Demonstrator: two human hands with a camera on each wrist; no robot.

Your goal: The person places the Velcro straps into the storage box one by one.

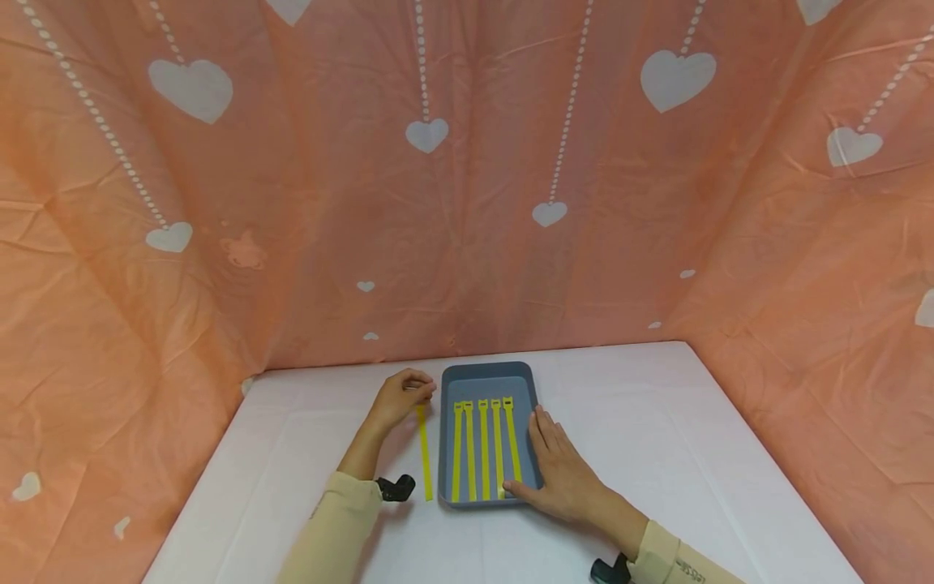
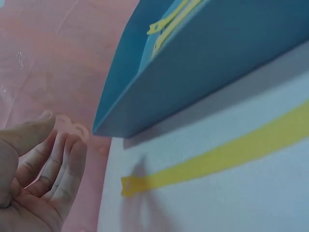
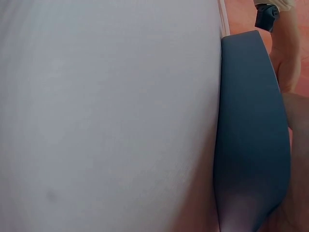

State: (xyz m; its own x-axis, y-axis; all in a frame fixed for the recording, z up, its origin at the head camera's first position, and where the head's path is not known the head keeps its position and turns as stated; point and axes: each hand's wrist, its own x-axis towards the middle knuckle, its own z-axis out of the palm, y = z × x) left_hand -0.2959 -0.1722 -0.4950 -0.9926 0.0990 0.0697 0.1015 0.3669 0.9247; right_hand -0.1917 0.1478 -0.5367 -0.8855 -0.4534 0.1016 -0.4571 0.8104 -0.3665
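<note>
A grey-blue tray [image 1: 487, 383] lies on the table with several yellow strap-like cable ties [image 1: 484, 450] side by side in it, their slotted heads toward the far end. One more yellow cable tie [image 2: 207, 164] lies on the cloth left of the tray. Over its slotted head hovers my left hand [image 1: 397, 399], fingers loosely bent and holding nothing; the left wrist view shows a gap between thumb and fingers. My right hand [image 1: 565, 478] rests along the tray's right side with straight fingers, its thumb over the near right corner. Only the tray's outer wall [image 3: 251, 121] shows clearly in the right wrist view.
A white cloth [image 1: 620, 405] covers the table. Behind and at both sides hangs a pink-orange curtain [image 1: 467, 268] with white hearts. Black wrist devices [image 1: 396, 488] sit on both forearms, near the beige sleeves [image 1: 336, 519].
</note>
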